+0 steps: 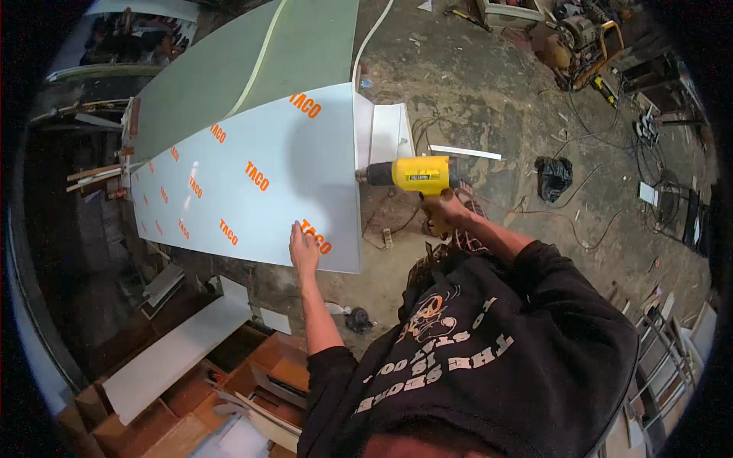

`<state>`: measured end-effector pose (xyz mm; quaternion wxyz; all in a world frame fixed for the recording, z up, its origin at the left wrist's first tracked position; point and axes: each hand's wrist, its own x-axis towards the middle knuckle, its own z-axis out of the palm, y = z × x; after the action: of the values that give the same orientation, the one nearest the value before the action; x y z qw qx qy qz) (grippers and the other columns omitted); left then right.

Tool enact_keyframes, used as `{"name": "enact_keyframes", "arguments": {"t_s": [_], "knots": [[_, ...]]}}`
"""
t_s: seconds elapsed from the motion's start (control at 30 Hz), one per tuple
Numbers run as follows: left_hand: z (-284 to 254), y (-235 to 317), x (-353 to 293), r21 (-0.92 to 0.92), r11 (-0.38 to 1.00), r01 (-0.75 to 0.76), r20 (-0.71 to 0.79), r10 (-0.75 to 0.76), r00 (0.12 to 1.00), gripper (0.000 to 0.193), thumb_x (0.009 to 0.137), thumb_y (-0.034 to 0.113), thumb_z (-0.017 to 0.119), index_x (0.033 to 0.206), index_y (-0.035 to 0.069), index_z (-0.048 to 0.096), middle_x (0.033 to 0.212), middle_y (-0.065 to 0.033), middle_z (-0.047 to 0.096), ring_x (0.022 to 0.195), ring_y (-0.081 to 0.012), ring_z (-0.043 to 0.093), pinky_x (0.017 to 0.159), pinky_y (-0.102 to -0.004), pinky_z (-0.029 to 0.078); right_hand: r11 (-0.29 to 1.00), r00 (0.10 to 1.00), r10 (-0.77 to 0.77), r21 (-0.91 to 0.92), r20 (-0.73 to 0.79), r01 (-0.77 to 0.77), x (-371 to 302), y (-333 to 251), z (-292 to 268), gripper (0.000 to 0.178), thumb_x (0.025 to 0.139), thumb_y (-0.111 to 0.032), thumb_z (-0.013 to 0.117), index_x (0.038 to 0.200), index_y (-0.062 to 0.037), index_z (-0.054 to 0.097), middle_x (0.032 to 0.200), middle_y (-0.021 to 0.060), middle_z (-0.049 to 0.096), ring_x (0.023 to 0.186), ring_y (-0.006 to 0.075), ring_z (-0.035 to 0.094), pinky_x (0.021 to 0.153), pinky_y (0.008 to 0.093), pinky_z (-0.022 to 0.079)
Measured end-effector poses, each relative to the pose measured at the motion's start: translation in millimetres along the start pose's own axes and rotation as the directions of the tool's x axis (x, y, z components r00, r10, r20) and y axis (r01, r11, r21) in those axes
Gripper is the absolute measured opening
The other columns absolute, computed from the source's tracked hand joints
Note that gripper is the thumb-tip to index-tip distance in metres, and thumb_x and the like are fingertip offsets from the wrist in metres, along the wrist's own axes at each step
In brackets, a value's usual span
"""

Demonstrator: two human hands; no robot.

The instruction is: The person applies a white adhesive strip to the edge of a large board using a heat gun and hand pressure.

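Right of centre, the right hand point(443, 208) wraps a yellow-and-black pistol-shaped heat gun point(421, 175), apparently aiming it along the edge of the glossy white, orange-lettered sheet point(279, 210) at centre-left, while the left hand point(304, 250), well apart, lies unclenched against it, seemingly steadying it.

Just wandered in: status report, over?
Left hand on white panel. Right hand gripping yellow power tool at panel's edge. Black bag off right, not in the way.

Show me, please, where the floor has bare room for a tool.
The widest bare patch of floor lies beyond the yellow tool and white strip, left of the motor-like machine. A smaller one, not wholly clear, lies between the black bag and right sleeve. Crowded: the wooden compartments lower left, the boards lower right.
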<state>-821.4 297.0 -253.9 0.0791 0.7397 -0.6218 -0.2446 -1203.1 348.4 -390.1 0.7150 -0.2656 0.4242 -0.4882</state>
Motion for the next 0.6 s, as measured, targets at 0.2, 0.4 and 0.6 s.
{"name": "enact_keyframes", "arguments": {"t_s": [0.2, 0.4, 0.6], "knots": [[-9.1, 8.1, 8.7, 0.055, 0.998, 0.026, 0.082, -0.031, 0.996, 0.054, 0.09, 0.019, 0.05, 0.138, -0.003, 0.039, 0.14, -0.024, 0.041, 0.132, -0.0362, 0.037, 0.109, -0.0397, 0.03, 0.992, 0.982, 0.09, 0.104, -0.165, -0.073, 80.0, -71.5, 0.9, 0.011, 0.08, -0.011, 0.059, 0.087, -0.0028, 0.057, 0.066, 0.0065, 0.057, 0.051, 0.0166, 0.056, 0.046, 0.0316, 0.046], [-7.5, 14.7, 16.0, 0.058, 0.996, 0.062, 0.113, -0.069, 0.991, 0.055, 0.089, 0.019, 0.053, 0.139, -0.001, 0.039, 0.139, -0.0239, 0.042, 0.13, -0.0362, 0.039, 0.107, -0.0399, 0.032, 0.988, 0.98, 0.092, 0.142, -0.179, -0.067, 134.0, -112.7, -24.8, 0.012, 0.071, -0.008, 0.061, 0.082, -0.0031, 0.058, 0.063, 0.0055, 0.055, 0.05, 0.0156, 0.054, 0.047, 0.0311, 0.046], [-5.1, 3.8, 15.6, 0.103, 0.993, 0.049, 0.105, -0.06, 0.993, 0.056, 0.089, 0.02, 0.054, 0.138, -0.001, 0.038, 0.138, -0.0235, 0.043, 0.129, -0.0368, 0.04, 0.106, -0.0409, 0.034, 0.991, 0.984, 0.042, 0.131, -0.172, -0.019, 127.6, -125.5, -26.2, 0.018, 0.07, -0.008, 0.062, 0.087, -0.0036, 0.056, 0.066, 0.0048, 0.055, 0.05, 0.0152, 0.054, 0.046, 0.0306, 0.045]]}}
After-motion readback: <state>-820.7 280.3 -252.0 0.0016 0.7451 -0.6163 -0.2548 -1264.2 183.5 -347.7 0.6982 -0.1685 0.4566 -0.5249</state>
